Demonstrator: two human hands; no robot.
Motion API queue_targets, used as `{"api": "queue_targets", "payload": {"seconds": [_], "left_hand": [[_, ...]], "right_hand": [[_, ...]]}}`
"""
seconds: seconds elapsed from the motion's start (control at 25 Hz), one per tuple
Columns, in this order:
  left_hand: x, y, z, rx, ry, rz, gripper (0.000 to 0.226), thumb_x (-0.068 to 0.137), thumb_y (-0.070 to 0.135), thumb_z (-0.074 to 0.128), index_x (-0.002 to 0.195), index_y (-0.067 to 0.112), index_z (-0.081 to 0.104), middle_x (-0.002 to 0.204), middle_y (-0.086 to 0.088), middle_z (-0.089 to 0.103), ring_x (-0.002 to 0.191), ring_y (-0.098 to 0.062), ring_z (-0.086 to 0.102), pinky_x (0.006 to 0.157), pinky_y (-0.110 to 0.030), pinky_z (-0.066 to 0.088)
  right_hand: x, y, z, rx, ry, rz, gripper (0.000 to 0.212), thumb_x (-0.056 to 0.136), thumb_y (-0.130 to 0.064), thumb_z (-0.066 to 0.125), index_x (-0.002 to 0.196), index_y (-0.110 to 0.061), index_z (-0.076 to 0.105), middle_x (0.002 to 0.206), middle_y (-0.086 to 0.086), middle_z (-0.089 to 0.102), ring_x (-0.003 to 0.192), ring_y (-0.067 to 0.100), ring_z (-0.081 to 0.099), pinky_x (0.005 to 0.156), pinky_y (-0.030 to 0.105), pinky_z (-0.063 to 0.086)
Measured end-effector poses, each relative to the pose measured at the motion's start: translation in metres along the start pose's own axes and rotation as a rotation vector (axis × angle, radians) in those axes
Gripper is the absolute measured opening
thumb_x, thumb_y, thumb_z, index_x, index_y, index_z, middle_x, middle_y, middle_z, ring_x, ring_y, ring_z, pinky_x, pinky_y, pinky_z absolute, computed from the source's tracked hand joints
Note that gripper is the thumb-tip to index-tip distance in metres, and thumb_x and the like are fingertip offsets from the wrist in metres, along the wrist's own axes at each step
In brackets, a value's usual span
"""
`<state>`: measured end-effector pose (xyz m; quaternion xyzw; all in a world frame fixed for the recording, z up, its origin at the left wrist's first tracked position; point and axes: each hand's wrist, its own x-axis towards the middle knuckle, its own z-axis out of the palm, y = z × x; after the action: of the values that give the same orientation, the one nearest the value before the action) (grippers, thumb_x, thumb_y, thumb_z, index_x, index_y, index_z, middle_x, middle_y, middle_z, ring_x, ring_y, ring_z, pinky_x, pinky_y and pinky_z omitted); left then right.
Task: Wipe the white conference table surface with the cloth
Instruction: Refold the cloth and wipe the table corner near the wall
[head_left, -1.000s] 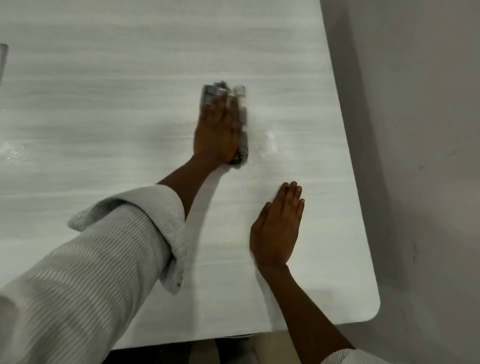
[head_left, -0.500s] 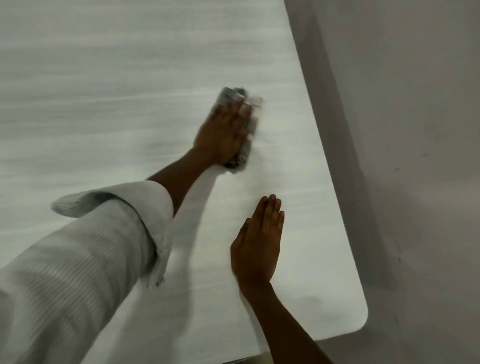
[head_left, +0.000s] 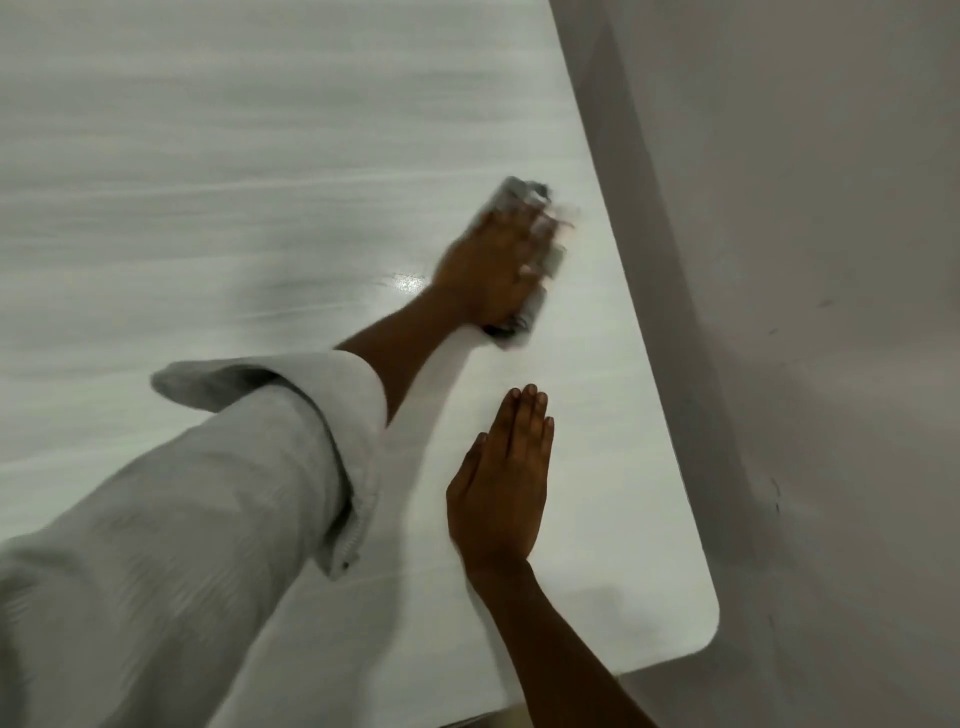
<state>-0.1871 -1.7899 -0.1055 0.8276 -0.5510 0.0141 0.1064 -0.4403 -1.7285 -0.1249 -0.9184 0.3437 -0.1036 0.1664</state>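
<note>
The white conference table (head_left: 208, 197) fills most of the head view. A folded grey cloth (head_left: 515, 191) lies flat on it near the right edge, blurred by motion. My left hand (head_left: 493, 265) presses down on the cloth with fingers spread, so only the cloth's far end and right side show. My right hand (head_left: 503, 488) rests palm down on the bare table nearer to me, fingers together and holding nothing. A pale rolled-up sleeve (head_left: 208, 509) covers my left forearm.
The table's right edge (head_left: 618, 291) runs diagonally close to the cloth and ends in a rounded near corner (head_left: 709, 621). Beyond it is a plain grey surface (head_left: 810, 338). A small wet gleam (head_left: 408, 283) shows left of my left wrist.
My left hand has slid the cloth to the right, closer to the table's right edge. My right hand has stayed flat on the table. The view has swung.
</note>
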Motion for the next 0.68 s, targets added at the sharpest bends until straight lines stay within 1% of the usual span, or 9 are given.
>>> {"api": "queue_targets", "payload": {"seconds": [0.08,0.12,0.2,0.24,0.32,0.4,0.48,0.56,0.68], "left_hand": [[-0.029,-0.061,-0.010,0.072,0.063,-0.245,0.067,0.105,0.039,0.031,0.158,-0.001,0.043,0.164,-0.029,0.040,0.152,-0.049,0.038,0.125,-0.064,0.029],[-0.050,-0.081,-0.016,0.049,0.067,-0.359,0.071,0.106,0.044,0.027,0.162,0.001,0.037,0.169,-0.027,0.032,0.157,-0.047,0.030,0.128,-0.061,0.022],[-0.081,-0.084,-0.024,-0.065,0.052,-0.549,0.078,0.106,0.052,0.018,0.168,0.005,0.022,0.175,-0.023,0.015,0.163,-0.043,0.012,0.133,-0.055,0.007],[-0.087,-0.065,-0.022,-0.084,0.057,-0.595,0.078,0.106,0.051,0.017,0.168,0.005,0.021,0.175,-0.023,0.014,0.163,-0.043,0.011,0.133,-0.056,0.006],[-0.103,-0.009,-0.018,-0.053,0.037,-0.494,0.074,0.106,0.046,0.020,0.167,0.004,0.022,0.174,-0.024,0.018,0.162,-0.045,0.015,0.132,-0.059,0.013],[-0.134,0.032,-0.014,-0.044,-0.024,-0.267,0.069,0.109,0.042,0.027,0.168,0.006,0.022,0.175,-0.021,0.019,0.163,-0.039,0.012,0.132,-0.057,0.014],[-0.175,0.010,-0.021,-0.006,-0.048,-0.156,0.068,0.110,0.044,0.031,0.168,0.011,0.024,0.176,-0.016,0.020,0.164,-0.033,0.013,0.133,-0.054,0.014],[-0.224,-0.040,-0.031,0.003,0.007,-0.348,0.068,0.110,0.048,0.028,0.167,0.011,0.029,0.174,-0.016,0.024,0.163,-0.035,0.021,0.130,-0.056,0.020],[-0.290,-0.084,-0.047,-0.036,0.045,-0.762,0.075,0.108,0.053,0.021,0.169,0.010,0.019,0.177,-0.017,0.011,0.165,-0.037,0.009,0.133,-0.055,0.009]], "right_hand": [[-0.001,-0.001,0.000,-0.015,0.003,-0.009,0.060,0.111,-0.017,0.033,0.167,0.001,0.023,0.177,0.017,0.020,0.168,0.029,0.010,0.136,0.046,0.018],[-0.001,-0.001,0.000,-0.020,0.012,-0.017,0.060,0.111,-0.017,0.033,0.167,0.002,0.023,0.177,0.017,0.020,0.168,0.030,0.010,0.136,0.047,0.018],[0.001,0.001,0.001,-0.012,0.016,-0.027,0.060,0.111,-0.016,0.033,0.166,0.003,0.024,0.177,0.019,0.022,0.167,0.032,0.012,0.136,0.048,0.020],[0.002,0.002,0.001,-0.017,0.017,-0.025,0.060,0.110,-0.016,0.032,0.166,0.004,0.025,0.176,0.020,0.023,0.167,0.033,0.014,0.135,0.049,0.021],[0.002,0.002,-0.001,-0.031,0.033,-0.030,0.060,0.109,-0.015,0.032,0.164,0.007,0.027,0.174,0.023,0.027,0.165,0.036,0.020,0.134,0.052,0.024],[0.000,0.000,0.000,-0.022,0.033,-0.049,0.059,0.109,-0.015,0.031,0.162,0.009,0.030,0.171,0.026,0.031,0.163,0.039,0.025,0.132,0.055,0.027],[-0.002,0.000,0.000,-0.025,0.028,-0.041,0.057,0.110,-0.015,0.031,0.162,0.009,0.031,0.171,0.026,0.031,0.163,0.039,0.025,0.131,0.056,0.027],[-0.003,-0.001,-0.003,0.014,0.050,-0.028,0.056,0.110,-0.015,0.034,0.162,0.008,0.032,0.171,0.025,0.031,0.163,0.038,0.026,0.130,0.058,0.028],[-0.007,-0.044,-0.001,0.174,0.067,-0.174,0.055,0.109,-0.012,0.043,0.161,0.005,0.037,0.170,0.022,0.035,0.163,0.034,0.028,0.134,0.053,0.021]]}}
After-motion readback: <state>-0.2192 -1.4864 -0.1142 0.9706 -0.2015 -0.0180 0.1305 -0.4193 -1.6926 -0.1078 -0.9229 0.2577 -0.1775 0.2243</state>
